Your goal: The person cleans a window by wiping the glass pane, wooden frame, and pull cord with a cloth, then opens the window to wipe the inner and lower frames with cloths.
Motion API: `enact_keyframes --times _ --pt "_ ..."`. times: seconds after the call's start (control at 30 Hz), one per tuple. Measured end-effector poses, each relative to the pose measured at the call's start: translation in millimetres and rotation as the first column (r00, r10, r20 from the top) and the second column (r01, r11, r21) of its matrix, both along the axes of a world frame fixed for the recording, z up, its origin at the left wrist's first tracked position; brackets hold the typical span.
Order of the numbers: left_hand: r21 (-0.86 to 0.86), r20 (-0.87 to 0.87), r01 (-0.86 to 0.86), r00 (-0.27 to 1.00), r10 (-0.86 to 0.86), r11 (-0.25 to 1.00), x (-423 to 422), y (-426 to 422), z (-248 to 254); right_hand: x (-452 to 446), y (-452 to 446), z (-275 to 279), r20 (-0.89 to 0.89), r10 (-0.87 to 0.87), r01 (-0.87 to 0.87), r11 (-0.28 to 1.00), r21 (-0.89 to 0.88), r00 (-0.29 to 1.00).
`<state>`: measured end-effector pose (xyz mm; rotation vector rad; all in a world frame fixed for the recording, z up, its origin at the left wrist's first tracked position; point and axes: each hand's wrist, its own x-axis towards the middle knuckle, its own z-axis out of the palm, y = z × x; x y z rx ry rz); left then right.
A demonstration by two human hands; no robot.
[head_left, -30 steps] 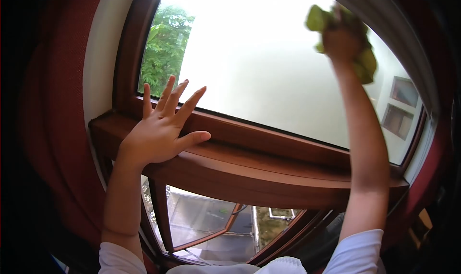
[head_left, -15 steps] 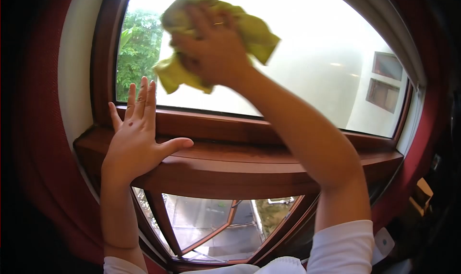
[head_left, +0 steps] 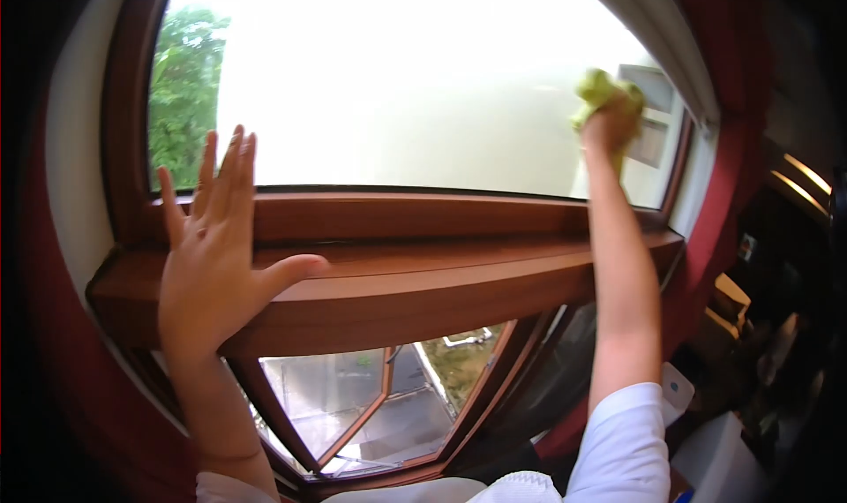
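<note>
My right hand (head_left: 615, 131) is closed on a crumpled yellow-green cloth (head_left: 596, 91), held against the right part of a large window pane (head_left: 388, 106). Motion blurs the hand and cloth a little. At the lower left of the pane, my left hand (head_left: 212, 256) is open, its fingers spread upward and thumb pointing right. It is in front of the brown window frame (head_left: 423, 216) and the sill; whether its fingertips touch the glass I cannot tell.
A brown wooden ledge (head_left: 459, 282) runs below the pane. Under it, a lower window (head_left: 353, 406) shows paving outside. Red curtains (head_left: 713, 203) hang at both sides. Green foliage (head_left: 185, 88) shows through the glass at left. Blurred dark clutter fills the lower right.
My right hand has swept the cloth from the upper left of the pane across to its right side. My left hand stays spread near the lower left corner. The view has shifted slightly.
</note>
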<state>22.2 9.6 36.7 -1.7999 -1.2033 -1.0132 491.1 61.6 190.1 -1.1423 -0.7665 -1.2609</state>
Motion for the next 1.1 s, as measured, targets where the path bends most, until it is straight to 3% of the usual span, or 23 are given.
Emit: enact_keyframes --times 0.03,0.07,0.1,0.17,0.2,0.23,0.3,0.33,0.37,0.4,0.5,0.63,0.77,0.9,1.0,1.1 --pt "0.007 -0.001 -0.01 1.0 0.01 1.0 -2 5 -4 -20 11 3 -0.016 0.047 -0.048 0.999 -0.018 0.999" --pt "0.013 -0.013 -0.008 1.0 0.008 1.0 -6 9 -6 -51 38 1 0.111 0.264 -0.284 0.926 0.25 0.958" --pt "0.039 -0.024 -0.019 1.0 0.02 0.999 -9 11 -9 -96 49 -3 0.205 0.2 -0.254 0.924 0.287 0.958" --pt "0.083 -0.044 -0.062 0.997 0.066 0.995 -19 15 -19 -193 57 -33 0.456 0.022 -0.076 0.992 0.099 0.89" --pt "0.096 -0.043 -0.064 0.997 0.068 0.993 -23 18 -22 -235 46 -47 0.531 0.337 -0.258 0.941 -0.22 0.777" --pt "0.121 -0.018 0.008 1.0 -0.006 0.993 -28 22 -24 -277 35 -61 0.433 0.639 -0.401 0.753 -0.522 0.636" --pt "0.184 0.033 0.135 0.989 -0.143 0.974 -34 26 -23 -342 75 -80 0.708 0.568 -0.245 0.822 -0.514 0.418" --pt "0.231 0.036 0.131 0.989 -0.143 0.964 -37 28 -22 -358 55 -93 0.817 0.487 -0.332 0.86 -0.387 0.31" --pt "0.278 0.043 0.127 0.989 -0.144 0.952 -39 28 -21 -377 56 -103 0.87 0.432 -0.259 0.892 -0.371 0.24" --pt "0.324 0.046 0.125 0.988 -0.148 0.938 -39 30 -20 -387 55 -104 0.911 0.377 -0.186 0.919 -0.346 0.167" --pt "0.307 0.025 0.084 0.995 -0.096 0.948 -47 28 -19 -377 54 -102 0.851 0.523 -0.248 0.831 -0.498 0.043" --pt "0.234 0.042 -0.022 0.999 0.013 0.972 -39 23 -20 -324 44 -96 0.856 0.513 -0.297 0.829 -0.475 0.061" --pt "0.152 0.032 0.155 0.986 -0.161 0.976 18 3 -14 -250 29 -92 0.856 0.509 -0.27 0.84 -0.471 0.091" --pt "0.073 -0.045 0.179 0.983 -0.176 0.981 91 -10 -3 -150 8 -83 0.862 0.481 -0.155 0.874 -0.46 0.157" --pt "0.047 -0.094 0.145 0.986 -0.141 0.988 135 -16 1 -74 -1 -73 0.828 0.497 -0.07 0.865 -0.497 0.259" --pt "0.036 -0.119 0.141 0.984 -0.136 0.989 167 -26 -2 7 -27 -63 0.808 0.402 0.07 0.878 -0.474 0.431"
